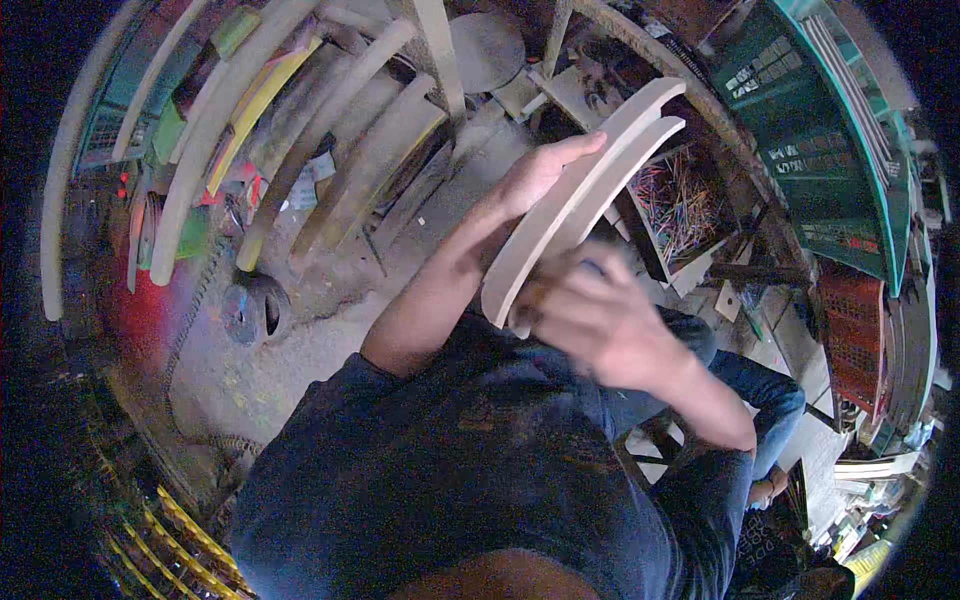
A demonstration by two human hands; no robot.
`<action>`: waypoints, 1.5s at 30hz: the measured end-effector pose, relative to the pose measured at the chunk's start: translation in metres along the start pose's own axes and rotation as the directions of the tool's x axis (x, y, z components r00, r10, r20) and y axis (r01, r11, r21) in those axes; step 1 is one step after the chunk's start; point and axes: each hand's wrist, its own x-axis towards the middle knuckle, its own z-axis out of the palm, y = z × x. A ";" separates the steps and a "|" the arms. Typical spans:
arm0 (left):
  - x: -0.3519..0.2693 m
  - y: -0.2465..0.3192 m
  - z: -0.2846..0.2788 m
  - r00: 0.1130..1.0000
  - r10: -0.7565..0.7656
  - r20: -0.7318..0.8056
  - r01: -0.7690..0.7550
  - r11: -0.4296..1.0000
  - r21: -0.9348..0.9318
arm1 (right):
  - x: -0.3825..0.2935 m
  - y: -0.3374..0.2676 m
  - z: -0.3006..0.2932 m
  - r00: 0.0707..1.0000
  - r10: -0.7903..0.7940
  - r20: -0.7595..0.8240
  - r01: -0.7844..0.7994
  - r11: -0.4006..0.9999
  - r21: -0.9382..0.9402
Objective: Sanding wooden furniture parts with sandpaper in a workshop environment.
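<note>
A pale board assembly (574,202), made of two long parallel pieces with a gap between them, is tilted in front of my chest. It looks like wood and appears bowed in this wide view. My left hand (536,176) grips its far-left side, with the thumb along the outer edge. Against the near end and underside, my right hand (611,315) is strongly blurred by motion. Something brownish blurs at its fingertips, and I cannot tell whether it is a held object.
Coloured thin strands (679,214) fill a box beyond the boards. Long bars (330,142) cross the upper left; a dark ring-shaped roll (255,307) lies on the floor near a coiled hose (180,337). Teal panels (825,150) stand right. Another person's hand (769,487) shows lower right.
</note>
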 end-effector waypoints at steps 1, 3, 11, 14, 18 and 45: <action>-0.003 -0.002 -0.001 0.999 0.032 -0.016 -0.032 0.998 -0.046 | 0.000 0.010 -0.014 0.998 0.059 0.022 -0.059 0.998 -0.007; -0.011 0.000 0.001 0.997 0.068 0.021 -0.066 0.996 -0.064 | -0.001 0.038 -0.038 0.974 0.228 -0.017 -0.226 0.949 -0.220; -0.017 0.002 0.017 1.000 -0.002 -0.001 0.001 0.964 -0.266 | -0.002 0.050 -0.014 0.981 0.195 -0.020 -0.196 0.964 -0.178; -0.002 -0.015 -0.030 0.985 0.048 0.164 -0.011 0.975 -0.222 | 0.004 0.005 0.011 0.999 -0.042 0.001 0.042 0.998 0.053; -0.006 -0.008 -0.009 0.998 0.023 0.055 -0.014 0.988 -0.154 | -0.003 0.014 -0.010 0.999 -0.035 -0.025 0.036 0.997 0.070; -0.012 -0.010 0.011 0.990 -0.134 -0.043 0.136 0.990 0.038 | -0.004 -0.008 0.023 0.992 0.124 0.002 -0.123 0.976 0.182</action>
